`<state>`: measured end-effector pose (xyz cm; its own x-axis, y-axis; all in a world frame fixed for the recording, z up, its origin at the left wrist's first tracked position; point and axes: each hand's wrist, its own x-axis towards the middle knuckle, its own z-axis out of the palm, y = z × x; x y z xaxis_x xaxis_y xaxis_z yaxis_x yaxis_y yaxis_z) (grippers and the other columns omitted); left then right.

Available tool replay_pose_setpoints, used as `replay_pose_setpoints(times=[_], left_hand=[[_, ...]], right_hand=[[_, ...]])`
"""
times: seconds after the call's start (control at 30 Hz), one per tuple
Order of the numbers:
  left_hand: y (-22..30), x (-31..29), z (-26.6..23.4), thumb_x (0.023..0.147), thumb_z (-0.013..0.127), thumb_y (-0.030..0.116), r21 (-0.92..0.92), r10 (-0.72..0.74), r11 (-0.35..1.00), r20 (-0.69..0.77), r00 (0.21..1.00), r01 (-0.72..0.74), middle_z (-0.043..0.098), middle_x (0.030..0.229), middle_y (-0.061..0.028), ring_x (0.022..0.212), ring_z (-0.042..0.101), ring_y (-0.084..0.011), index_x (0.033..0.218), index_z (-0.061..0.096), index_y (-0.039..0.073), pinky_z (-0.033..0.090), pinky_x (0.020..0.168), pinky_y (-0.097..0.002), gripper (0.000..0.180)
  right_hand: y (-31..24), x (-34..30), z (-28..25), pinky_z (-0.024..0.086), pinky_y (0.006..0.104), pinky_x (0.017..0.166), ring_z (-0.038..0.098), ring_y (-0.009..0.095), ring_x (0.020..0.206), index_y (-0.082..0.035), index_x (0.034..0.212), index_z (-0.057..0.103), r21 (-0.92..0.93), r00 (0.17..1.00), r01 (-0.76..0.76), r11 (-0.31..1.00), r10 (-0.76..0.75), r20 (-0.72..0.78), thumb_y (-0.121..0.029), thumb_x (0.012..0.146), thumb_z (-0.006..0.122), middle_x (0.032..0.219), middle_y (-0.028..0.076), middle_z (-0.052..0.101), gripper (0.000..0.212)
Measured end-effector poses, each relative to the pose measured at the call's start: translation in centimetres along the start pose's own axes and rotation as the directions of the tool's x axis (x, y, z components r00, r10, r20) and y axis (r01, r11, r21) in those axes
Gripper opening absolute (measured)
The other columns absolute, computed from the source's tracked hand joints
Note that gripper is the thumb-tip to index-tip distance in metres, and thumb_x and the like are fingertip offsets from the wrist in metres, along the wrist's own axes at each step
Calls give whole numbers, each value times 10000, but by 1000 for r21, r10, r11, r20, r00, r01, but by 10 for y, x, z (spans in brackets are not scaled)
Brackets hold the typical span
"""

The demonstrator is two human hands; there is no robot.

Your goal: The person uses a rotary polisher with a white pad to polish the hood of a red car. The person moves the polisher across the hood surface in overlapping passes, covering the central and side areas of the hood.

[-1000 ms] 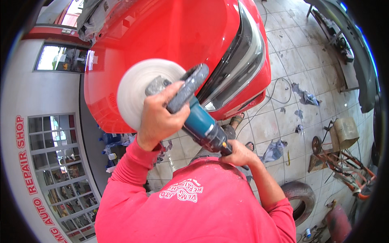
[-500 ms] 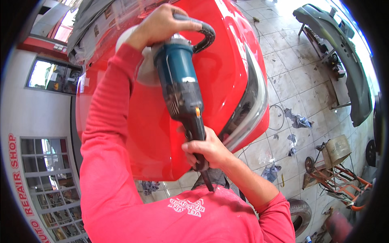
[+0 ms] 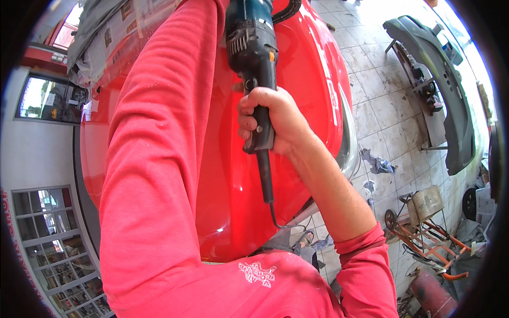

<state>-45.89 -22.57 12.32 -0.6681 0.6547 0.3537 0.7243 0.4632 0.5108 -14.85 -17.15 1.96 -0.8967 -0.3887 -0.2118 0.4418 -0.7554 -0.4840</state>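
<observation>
My right hand [image 3: 274,117] is wrapped round the black rear handle of a corded polisher [image 3: 253,50] with a blue-green front housing. From the handle's end, its black cord hangs down toward my body. Stretched far forward, my left arm [image 3: 159,111] in its red sleeve leaves the picture at the upper edge, so the left hand is out of sight. Part of the dark loop handle [image 3: 288,11] shows at the top; the tool's head and pad are cut off. Below the tool spreads the glossy red car body panel [image 3: 225,201].
A headlight [image 3: 347,146] borders the panel's right side. Covering paper and plastic [image 3: 127,32] lie over the car at the far left. To the right are a dark bumper [image 3: 458,100] on a stand, an orange hand truck [image 3: 432,233], and rags [image 3: 377,161] on the tiled floor.
The polisher has moved forward over the panel, pushed by both arms, and its front end has left the picture. My left hand has gone out of view at the top.
</observation>
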Motion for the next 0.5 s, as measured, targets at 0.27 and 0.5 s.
replay_pose_setpoints(times=[0.27,0.5], left_hand=[[87,-125,-8,815,933,397,106,-90,990,-27,996,93,786,812,-106,735,707,-134,880,804,-16,567,703,-330,438],[213,-254,31,838,910,379,78,-164,982,-94,982,171,776,778,-92,710,696,-128,797,765,-2,559,679,-335,410]], right_hand=[[83,-96,5,488,378,498,555,185,514,42,1319,534,-6,992,-124,992,124,-10,-3,839,646,725,86,558,495],[163,-226,-26,487,368,483,573,178,512,39,1285,526,-87,985,-167,982,169,16,-3,829,640,694,72,563,472]])
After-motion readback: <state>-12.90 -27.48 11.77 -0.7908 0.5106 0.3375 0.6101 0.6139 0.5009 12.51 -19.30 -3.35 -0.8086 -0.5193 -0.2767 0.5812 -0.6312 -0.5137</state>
